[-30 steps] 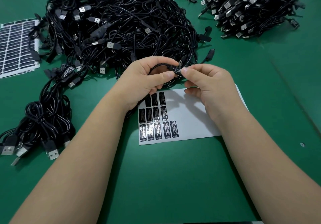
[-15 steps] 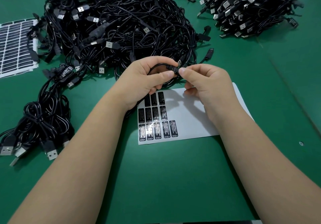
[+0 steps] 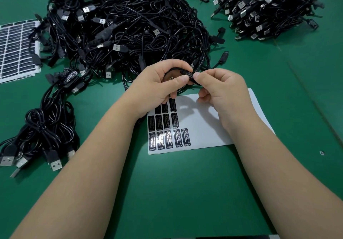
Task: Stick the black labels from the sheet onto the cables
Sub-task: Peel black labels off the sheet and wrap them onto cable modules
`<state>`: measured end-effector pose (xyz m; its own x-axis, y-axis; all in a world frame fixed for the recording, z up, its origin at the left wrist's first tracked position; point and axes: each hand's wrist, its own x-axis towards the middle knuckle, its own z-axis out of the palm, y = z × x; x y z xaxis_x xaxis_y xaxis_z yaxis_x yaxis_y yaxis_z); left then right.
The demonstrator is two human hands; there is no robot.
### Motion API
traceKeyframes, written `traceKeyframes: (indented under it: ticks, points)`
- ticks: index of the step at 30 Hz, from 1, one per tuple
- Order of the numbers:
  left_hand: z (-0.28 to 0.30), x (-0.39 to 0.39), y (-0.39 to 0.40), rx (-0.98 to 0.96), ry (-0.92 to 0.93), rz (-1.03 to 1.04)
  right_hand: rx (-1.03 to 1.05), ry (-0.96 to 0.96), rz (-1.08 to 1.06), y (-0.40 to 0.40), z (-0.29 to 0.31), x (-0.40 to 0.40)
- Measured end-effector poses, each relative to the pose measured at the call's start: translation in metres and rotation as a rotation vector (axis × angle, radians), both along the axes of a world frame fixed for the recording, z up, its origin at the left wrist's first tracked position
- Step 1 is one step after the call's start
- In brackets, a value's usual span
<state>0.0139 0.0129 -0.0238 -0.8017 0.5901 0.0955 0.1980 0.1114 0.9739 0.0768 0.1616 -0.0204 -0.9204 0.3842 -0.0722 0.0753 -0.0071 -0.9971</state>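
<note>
Both hands meet just above the far edge of the white label sheet on the green counter. The left hand has a closed grip on a black cable, thumb and curled fingers pinching it at its small controller block. The right hand pinches the black label against that block with thumb and forefinger, its other fingers curled under. Both forearms reach in from the near edge, wrists slightly raised. Rows of black labels remain on the sheet's left part. A large heap of cables lies just beyond the hands, and another pile sits far right.
</note>
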Motion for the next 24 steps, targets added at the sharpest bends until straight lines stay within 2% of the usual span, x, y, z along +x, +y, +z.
traceKeyframes:
  ticks: [17, 24]
  points:
    - [0.0015, 0.0031, 0.0016, -0.009, 0.005, 0.002, 0.144, 0.009, -0.041, 0.0008, -0.0055, -0.0019]
    - [0.0005, 0.0017, 0.0009, -0.012, -0.003, 0.02, 0.109, 0.034, -0.083, 0.0003, -0.0045, 0.0011]
